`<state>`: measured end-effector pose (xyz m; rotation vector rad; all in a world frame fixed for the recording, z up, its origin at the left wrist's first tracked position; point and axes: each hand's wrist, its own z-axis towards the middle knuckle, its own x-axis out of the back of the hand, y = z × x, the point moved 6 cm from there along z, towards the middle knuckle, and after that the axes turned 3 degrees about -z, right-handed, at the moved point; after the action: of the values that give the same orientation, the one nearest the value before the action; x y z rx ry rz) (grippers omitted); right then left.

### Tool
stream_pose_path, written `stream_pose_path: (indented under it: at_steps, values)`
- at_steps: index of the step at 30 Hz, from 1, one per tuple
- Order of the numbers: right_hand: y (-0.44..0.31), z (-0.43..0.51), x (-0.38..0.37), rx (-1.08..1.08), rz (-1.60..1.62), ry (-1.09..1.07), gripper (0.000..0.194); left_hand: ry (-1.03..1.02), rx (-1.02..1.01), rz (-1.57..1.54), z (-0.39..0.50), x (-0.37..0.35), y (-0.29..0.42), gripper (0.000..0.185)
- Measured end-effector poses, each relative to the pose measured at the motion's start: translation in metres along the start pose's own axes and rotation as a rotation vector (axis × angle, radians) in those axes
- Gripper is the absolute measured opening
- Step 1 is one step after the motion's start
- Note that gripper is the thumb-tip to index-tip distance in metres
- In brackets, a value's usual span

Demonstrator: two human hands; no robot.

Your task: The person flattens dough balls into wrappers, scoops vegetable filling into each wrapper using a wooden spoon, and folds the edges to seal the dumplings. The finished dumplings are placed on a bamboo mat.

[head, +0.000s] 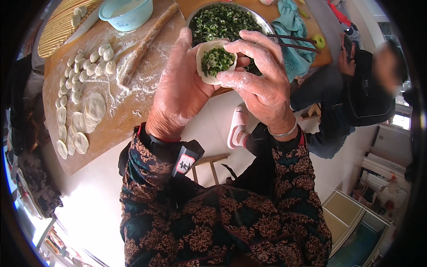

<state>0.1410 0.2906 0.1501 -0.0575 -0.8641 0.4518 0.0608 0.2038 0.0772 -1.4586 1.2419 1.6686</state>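
Note:
A round dumpling wrapper [202, 61] lies across the fingers of my left hand [180, 83], with a mound of chopped green filling [217, 62] at its middle. My right hand [262, 73] touches the wrapper's right edge with thumb and forefinger. Flour coats both hands. The wrapper is still spread, its edges apart. Just beyond my hands stands a metal bowl [263, 20] heaped with chopped greens [227, 20]. A pair of dark chopsticks [297, 39] rests over the bowl's right side, their near ends hidden behind my right hand.
A floured board [110, 123] holds a rolling pin [146, 43], several dough pieces [100, 68] and flat wrappers [95, 106]. Behind are a blue basin [126, 16] and a reed tray [63, 26]. Right of the bowl lie a teal cloth [293, 30] and an apple [318, 41]. A person [370, 80] sits at right.

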Motion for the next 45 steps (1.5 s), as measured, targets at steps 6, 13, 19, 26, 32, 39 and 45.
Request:
stream_pose_path:
  at_steps: [6,13,19,26,32,39,45]
  values:
    - [0.020,-0.004,0.003,-0.135,0.263,0.097,0.016,0.038,-0.027,0.479,-0.008,-0.008,-0.009,0.060]
    - [0.025,-0.010,0.014,-0.216,0.421,0.124,0.015,-0.042,-0.222,0.916,-0.007,-0.021,-0.018,0.048]
    - [0.021,-0.007,0.016,-0.257,0.479,0.107,0.022,-0.068,-0.237,0.887,-0.011,-0.023,-0.018,0.040]
    - [0.020,-0.005,0.015,-0.295,0.542,0.126,0.021,-0.059,-0.286,0.885,-0.017,-0.024,-0.017,0.037]
    - [0.017,0.001,0.016,-0.173,0.425,0.092,0.015,-0.117,-0.351,0.949,-0.017,-0.022,-0.014,0.039]
    - [0.012,0.001,0.021,-0.043,0.223,0.192,0.013,0.018,-0.291,0.709,-0.017,-0.020,-0.017,0.042]
    - [0.020,-0.007,0.042,-0.225,0.400,0.321,0.029,-0.041,-0.299,0.606,-0.013,-0.026,-0.005,0.043]
